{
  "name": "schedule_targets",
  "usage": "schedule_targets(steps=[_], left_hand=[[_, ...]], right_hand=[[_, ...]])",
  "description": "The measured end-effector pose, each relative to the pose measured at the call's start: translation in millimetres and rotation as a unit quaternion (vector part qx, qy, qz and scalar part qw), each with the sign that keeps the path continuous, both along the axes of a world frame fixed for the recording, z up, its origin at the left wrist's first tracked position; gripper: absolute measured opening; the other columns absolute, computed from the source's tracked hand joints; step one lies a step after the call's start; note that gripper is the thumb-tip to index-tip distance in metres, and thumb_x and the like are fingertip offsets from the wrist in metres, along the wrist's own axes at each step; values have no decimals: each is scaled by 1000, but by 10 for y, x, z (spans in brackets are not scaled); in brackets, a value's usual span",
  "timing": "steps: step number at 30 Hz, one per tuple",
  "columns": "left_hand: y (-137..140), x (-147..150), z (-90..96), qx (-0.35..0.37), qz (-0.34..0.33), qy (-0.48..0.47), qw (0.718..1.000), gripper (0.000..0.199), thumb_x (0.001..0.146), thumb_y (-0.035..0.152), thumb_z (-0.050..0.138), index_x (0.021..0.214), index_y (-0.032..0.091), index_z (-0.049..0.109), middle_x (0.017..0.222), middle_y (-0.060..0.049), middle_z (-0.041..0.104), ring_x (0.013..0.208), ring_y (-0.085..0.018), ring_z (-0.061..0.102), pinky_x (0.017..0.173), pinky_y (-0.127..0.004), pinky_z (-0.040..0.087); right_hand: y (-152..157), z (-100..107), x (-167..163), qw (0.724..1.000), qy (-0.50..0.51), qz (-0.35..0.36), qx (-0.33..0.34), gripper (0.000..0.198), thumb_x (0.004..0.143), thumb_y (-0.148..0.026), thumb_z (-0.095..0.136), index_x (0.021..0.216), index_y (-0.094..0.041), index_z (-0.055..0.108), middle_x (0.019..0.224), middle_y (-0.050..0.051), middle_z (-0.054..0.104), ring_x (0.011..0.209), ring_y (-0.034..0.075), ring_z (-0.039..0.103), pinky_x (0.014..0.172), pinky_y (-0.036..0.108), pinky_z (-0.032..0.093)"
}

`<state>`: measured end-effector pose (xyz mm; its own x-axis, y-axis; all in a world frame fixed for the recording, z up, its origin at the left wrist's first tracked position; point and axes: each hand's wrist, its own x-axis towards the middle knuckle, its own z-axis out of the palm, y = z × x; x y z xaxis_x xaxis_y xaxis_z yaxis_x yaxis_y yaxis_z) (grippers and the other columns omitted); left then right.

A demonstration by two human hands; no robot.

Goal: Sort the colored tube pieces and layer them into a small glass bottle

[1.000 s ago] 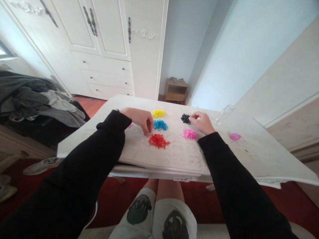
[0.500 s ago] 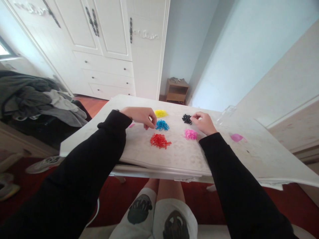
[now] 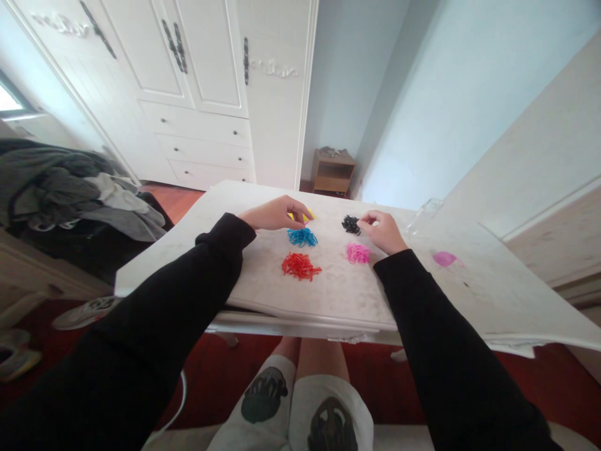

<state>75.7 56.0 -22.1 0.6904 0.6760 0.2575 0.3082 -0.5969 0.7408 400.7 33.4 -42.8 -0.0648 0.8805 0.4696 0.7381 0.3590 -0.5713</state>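
Observation:
My left hand (image 3: 285,213) hovers over the far edge of a pile of blue rubber bands (image 3: 303,237), its thumb and forefinger slightly apart. Behind it, yellow rubber bands (image 3: 308,215) are partly covered by the fingers. My right hand (image 3: 381,230) is closed in a pinch at the right edge of a black rubber band pile (image 3: 350,224); what sits between its fingertips is too small to make out. Pink rubber bands (image 3: 358,253) lie just in front of that hand. Nearer to me is a heap of red rubber bands (image 3: 300,267).
The piles rest on a white table (image 3: 338,300). Farther right are a clear glass-like container (image 3: 424,216) and a flat pink piece (image 3: 444,259). A white wardrobe (image 3: 201,138) stands beyond the table, with clothes (image 3: 70,188) heaped at the left.
My left hand has moved right and slightly away from me, from beside the blue pile to above it, now covering part of the yellow one. My right hand stays at the black pile.

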Motion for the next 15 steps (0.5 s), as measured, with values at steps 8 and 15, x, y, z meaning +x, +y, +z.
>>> schedule_targets(steps=[8, 15], left_hand=[[8, 64, -51, 12, 14, -22, 1000, 14, 77, 27, 78, 81, 13, 79, 83, -7, 78, 75, -15, 71, 69, -25, 55], [-21, 57, -22, 14, 31, -11, 999, 19, 73, 30, 82, 82, 14, 80, 82, -8, 79, 78, -17, 73, 78, -28, 58]], right_hand=[[-28, 22, -18, 1000, -3, -3, -7, 11, 73, -26, 62, 63, -21, 63, 70, 3, 67, 71, 20, 59, 75, 35, 46], [-27, 22, -15, 1000, -6, 1, -7, 11, 73, -27, 62, 64, -21, 63, 71, 3, 68, 71, 20, 60, 75, 35, 47]])
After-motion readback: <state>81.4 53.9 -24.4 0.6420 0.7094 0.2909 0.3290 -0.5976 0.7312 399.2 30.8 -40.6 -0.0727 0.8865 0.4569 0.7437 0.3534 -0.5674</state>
